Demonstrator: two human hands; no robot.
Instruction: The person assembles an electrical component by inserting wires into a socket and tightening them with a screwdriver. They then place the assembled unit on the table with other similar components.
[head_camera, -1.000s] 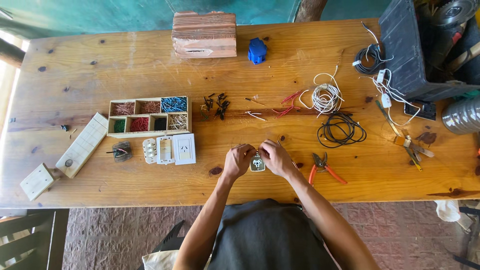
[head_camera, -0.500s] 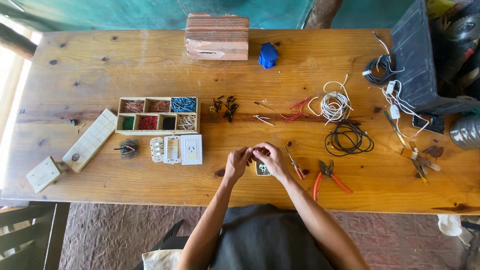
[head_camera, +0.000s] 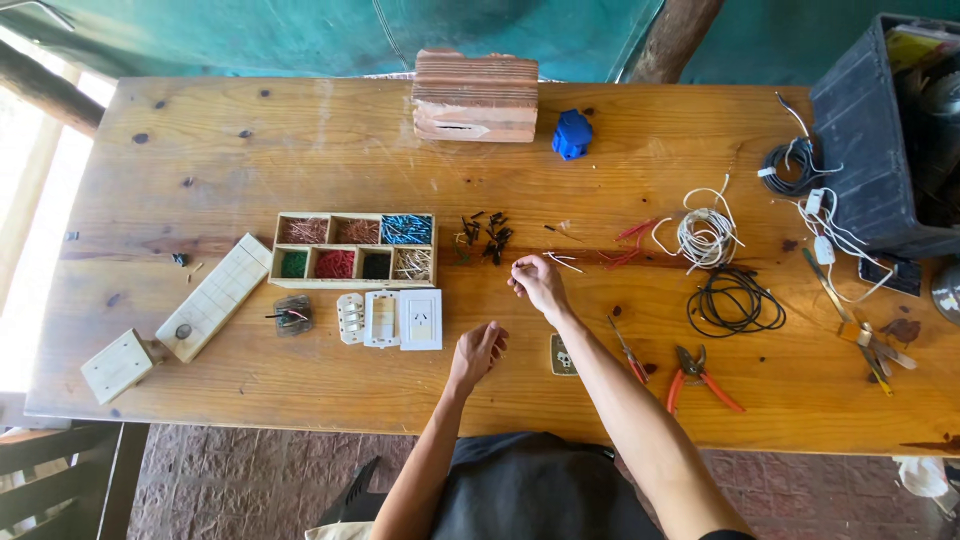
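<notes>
My right hand (head_camera: 538, 282) reaches out over the wooden table (head_camera: 250, 150). Its fingertips are pinched together beside short white wire bits (head_camera: 562, 262) and just right of a pile of small dark screws (head_camera: 486, 235); whether it holds anything is too small to tell. My left hand (head_camera: 478, 352) hovers nearer the front edge, fingers loosely apart and holding nothing. A small grey switch module (head_camera: 562, 356) lies flat on the table between my forearms, touched by neither hand.
A compartment tray of coloured wire bits (head_camera: 352, 249) and white switch plates (head_camera: 400, 319) lie left. Wooden blocks (head_camera: 212, 297) sit farther left. Right: white wire coil (head_camera: 705, 233), black cable (head_camera: 735, 302), orange pliers (head_camera: 698, 378), screwdriver (head_camera: 628, 350), black crate (head_camera: 880, 130). Far side: brick (head_camera: 476, 95), blue part (head_camera: 572, 134).
Both hands let go of the grey switch module, which now lies on the table. My right hand moved forward toward the wire bits and screws; my left hand drew slightly left.
</notes>
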